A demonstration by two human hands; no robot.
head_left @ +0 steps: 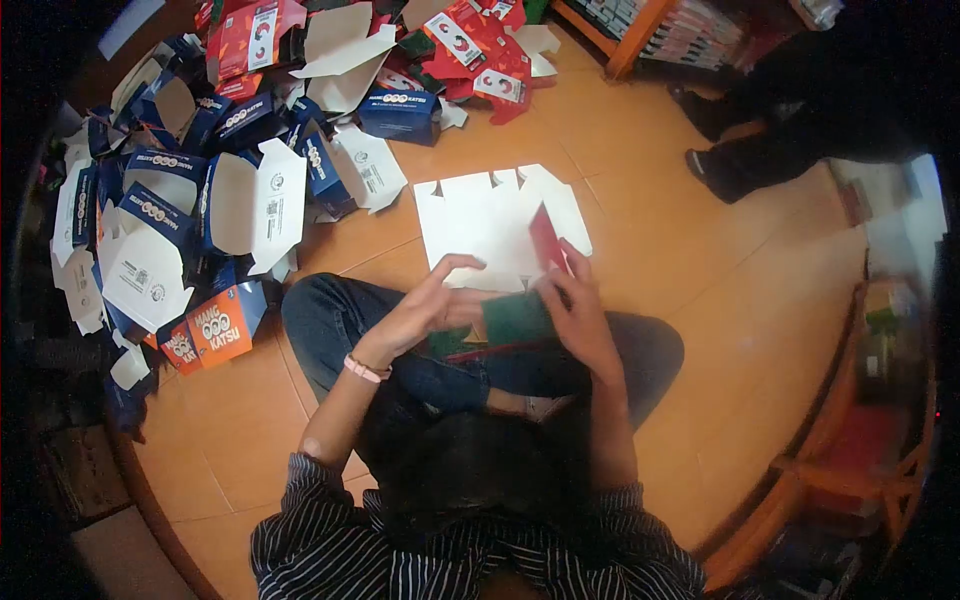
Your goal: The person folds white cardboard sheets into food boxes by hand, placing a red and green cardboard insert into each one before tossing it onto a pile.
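Note:
A partly folded green and red carton (pixel 517 319) is held low over my crossed legs. My right hand (pixel 578 315) pinches it at its right side, beside a red flap (pixel 545 238) that stands up. At the carton's left end is my left hand (pixel 425 308), its index finger stretched out above and the other fingers against the carton. Part of the carton's left end is hidden by that hand. Just beyond both hands, a flat white carton blank (pixel 490 220) with notched edges lies on the floor.
Blue and white folded cartons (pixel 155 215) are heaped at the left, with an orange carton (pixel 222 325) at the near edge. Red cartons (pixel 470 50) lie at the far side. A person's dark shoes (pixel 715 175) are at the upper right. Wooden shelving (pixel 625 45) stands behind.

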